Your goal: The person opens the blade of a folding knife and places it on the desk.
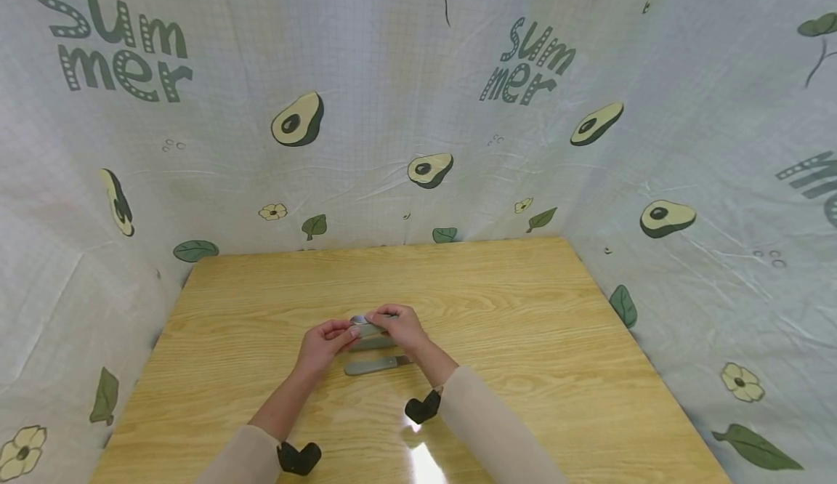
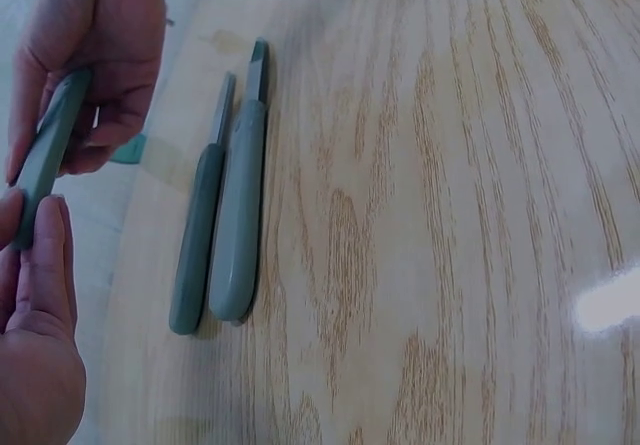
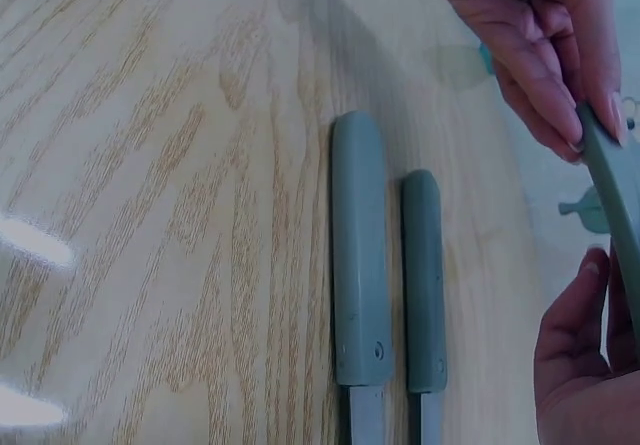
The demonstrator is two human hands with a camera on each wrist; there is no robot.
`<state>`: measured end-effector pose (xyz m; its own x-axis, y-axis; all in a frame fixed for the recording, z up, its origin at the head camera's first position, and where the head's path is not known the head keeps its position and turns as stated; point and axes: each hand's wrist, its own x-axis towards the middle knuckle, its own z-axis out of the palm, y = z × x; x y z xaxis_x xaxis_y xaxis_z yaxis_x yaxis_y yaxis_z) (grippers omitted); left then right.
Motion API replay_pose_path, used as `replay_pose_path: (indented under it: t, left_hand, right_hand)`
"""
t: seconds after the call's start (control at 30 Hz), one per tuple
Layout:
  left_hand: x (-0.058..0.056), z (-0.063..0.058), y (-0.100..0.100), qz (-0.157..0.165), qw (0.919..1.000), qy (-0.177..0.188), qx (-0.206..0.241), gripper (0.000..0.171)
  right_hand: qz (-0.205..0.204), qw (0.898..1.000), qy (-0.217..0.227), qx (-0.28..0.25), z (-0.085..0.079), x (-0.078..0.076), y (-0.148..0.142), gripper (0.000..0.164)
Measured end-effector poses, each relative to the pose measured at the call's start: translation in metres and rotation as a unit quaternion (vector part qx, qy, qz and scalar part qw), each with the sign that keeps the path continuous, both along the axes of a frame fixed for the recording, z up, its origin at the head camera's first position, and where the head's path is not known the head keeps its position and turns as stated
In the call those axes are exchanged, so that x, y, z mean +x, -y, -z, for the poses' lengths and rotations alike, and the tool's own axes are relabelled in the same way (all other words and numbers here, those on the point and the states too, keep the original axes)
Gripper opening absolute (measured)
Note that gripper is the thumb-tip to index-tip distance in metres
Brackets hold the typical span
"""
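Note:
A grey-green-handled utensil (image 1: 369, 330) is held level between both hands, above the far side of two similar tools. My left hand (image 1: 320, 347) pinches one end of its handle (image 2: 38, 180) between thumb and fingers. At the other end, the fingers of my right hand (image 1: 404, 329) grip it. A small shiny oval metal piece (image 1: 358, 319) shows between the fingertips in the head view; how it joins the handle is hidden. Below lie a broader green-handled tool (image 3: 360, 250) and a slimmer, darker one (image 3: 424, 275), side by side, their narrow metal parts pointing right.
The wooden table (image 1: 523, 324) has a bright light reflection (image 1: 426, 462) near its front. A white cloth (image 1: 366, 55) printed with avocados and leaves hangs behind and along both sides. Black wrist mounts (image 1: 298, 458) sit at both sleeve cuffs.

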<state>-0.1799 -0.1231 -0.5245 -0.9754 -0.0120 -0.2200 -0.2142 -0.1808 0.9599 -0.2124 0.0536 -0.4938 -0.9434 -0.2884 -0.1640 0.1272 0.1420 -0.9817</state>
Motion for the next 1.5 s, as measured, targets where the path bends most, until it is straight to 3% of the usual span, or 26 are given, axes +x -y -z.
replay_pose_path:
  t: [0.23, 0.5, 0.63, 0.77, 0.97, 1.37, 1.5]
  left_hand:
    - [0.001, -0.002, 0.000, 0.001, 1.0000, 0.000, -0.002, 0.029]
    - [0.003, -0.003, 0.002, 0.017, 0.9998, 0.007, -0.007, 0.031]
    - [0.004, -0.003, 0.005, 0.041, 0.9985, 0.003, -0.036, 0.033]
    - [0.006, -0.002, 0.008, 0.091, 0.9934, -0.014, -0.069, 0.035]
    - [0.007, 0.001, 0.011, 0.149, 0.9865, -0.035, -0.058, 0.038]
    - [0.007, 0.005, 0.008, 0.121, 0.9912, -0.033, -0.042, 0.036]
    - [0.008, 0.004, 0.008, 0.097, 0.9932, -0.037, -0.053, 0.035]
  right_hand:
    - [0.021, 1.000, 0.013, -0.018, 0.024, -0.011, 0.003, 0.027]
    - [0.044, 0.998, 0.022, -0.037, 0.025, -0.012, 0.002, 0.022]
    - [0.002, 0.999, -0.020, 0.030, 0.019, -0.017, -0.004, 0.023]
    - [-0.062, 0.991, -0.060, 0.104, 0.007, -0.021, -0.008, 0.022]
    - [-0.127, 0.978, -0.078, 0.147, -0.008, -0.020, -0.006, 0.019]
    - [-0.109, 0.984, -0.068, 0.125, -0.006, -0.026, -0.013, 0.023]
    - [-0.073, 0.991, -0.058, 0.095, -0.007, -0.032, -0.023, 0.026]
